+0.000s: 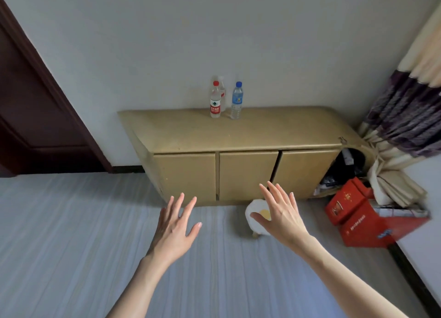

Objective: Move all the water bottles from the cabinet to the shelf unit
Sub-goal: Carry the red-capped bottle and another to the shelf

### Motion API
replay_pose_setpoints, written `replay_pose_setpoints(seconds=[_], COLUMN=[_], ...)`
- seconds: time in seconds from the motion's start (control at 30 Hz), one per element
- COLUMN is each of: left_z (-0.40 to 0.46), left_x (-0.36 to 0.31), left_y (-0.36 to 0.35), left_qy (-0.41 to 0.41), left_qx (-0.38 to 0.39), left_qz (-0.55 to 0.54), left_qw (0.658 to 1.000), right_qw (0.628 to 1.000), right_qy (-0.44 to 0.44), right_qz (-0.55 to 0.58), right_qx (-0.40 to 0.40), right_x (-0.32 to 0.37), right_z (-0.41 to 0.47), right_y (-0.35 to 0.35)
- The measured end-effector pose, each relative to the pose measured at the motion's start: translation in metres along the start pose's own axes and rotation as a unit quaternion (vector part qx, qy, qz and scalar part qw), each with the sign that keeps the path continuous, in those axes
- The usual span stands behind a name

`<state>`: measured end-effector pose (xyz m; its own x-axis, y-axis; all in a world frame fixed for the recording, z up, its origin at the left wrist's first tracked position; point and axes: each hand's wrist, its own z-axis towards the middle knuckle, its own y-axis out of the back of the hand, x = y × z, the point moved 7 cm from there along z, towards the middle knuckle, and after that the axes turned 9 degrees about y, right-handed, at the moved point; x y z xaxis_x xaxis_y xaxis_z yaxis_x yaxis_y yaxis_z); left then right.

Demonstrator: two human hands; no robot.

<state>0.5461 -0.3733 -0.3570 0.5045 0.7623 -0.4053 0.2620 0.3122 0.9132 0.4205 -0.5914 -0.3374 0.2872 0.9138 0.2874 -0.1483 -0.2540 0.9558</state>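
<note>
From the head view, the tan cabinet [238, 136] stands against the pale wall, and its long top is mostly bare toward the front edge. The water bottles stand upright close to the back edge, at about 12 o'clock from the hands: a red-capped bottle [215, 100], a blue-capped bottle [237, 101] just beside it on the right, and a third bottle [222, 92] behind the red-capped one. Between the person and the cabinet lies a wide striped floor [71, 234] with much free room.

The left hand [175, 227] and the right hand [281, 215] are both raised in front of the cabinet doors, fingers straight and spread, holding nothing and touching nothing.

A small white and yellow object [256, 218] lies on the floor near the cabinet foot, partly covered by the right hand. At 3 o'clock red boxes [358, 212] are stacked on the floor, near a tied curtain [401, 117]. A dark door [35, 107] is at 10 o'clock.

The third bottle is mostly hidden, so its cap colour is hard to tell. The dark things in the open right end of the cabinet are not clear. No shelf unit appears here.
</note>
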Motion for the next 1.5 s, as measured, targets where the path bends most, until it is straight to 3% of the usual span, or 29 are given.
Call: replay_pose_setpoints(seconds=[0.33,0.57,0.93,1.13,1.27,1.37,1.5], left_z=[0.221,0.38,0.53,0.629,0.696,0.739,0.786], left_x=[0.021,0.031,0.01,-0.019,-0.045,-0.057,-0.061], left_y=[-0.013,0.02,-0.015,-0.02,-0.006,-0.002,-0.014], left_qy=[0.0,0.0,0.004,0.03,0.029,0.037,0.058], left_qx=[0.044,0.032,0.091,0.098,0.062,0.041,0.038], left_qz=[-0.021,-0.033,-0.034,-0.067,-0.093,-0.127,-0.14], left_qw=[0.999,0.999,0.995,0.992,0.993,0.99,0.988], right_qw=[0.999,0.999,0.997,0.991,0.991,0.992,0.993], right_qy=[-0.028,-0.044,-0.059,-0.011,0.046,0.087,0.088], right_qz=[0.017,0.021,0.043,0.124,0.098,0.066,0.073], right_qx=[0.003,0.004,0.04,-0.04,-0.081,-0.061,0.033], right_x=[-0.06,-0.08,-0.147,-0.175,-0.175,-0.175,-0.182], right_z=[0.204,0.343,0.495,0.604,0.688,0.741,0.796], right_y=[-0.018,-0.019,-0.033,-0.008,0.021,0.019,-0.004])
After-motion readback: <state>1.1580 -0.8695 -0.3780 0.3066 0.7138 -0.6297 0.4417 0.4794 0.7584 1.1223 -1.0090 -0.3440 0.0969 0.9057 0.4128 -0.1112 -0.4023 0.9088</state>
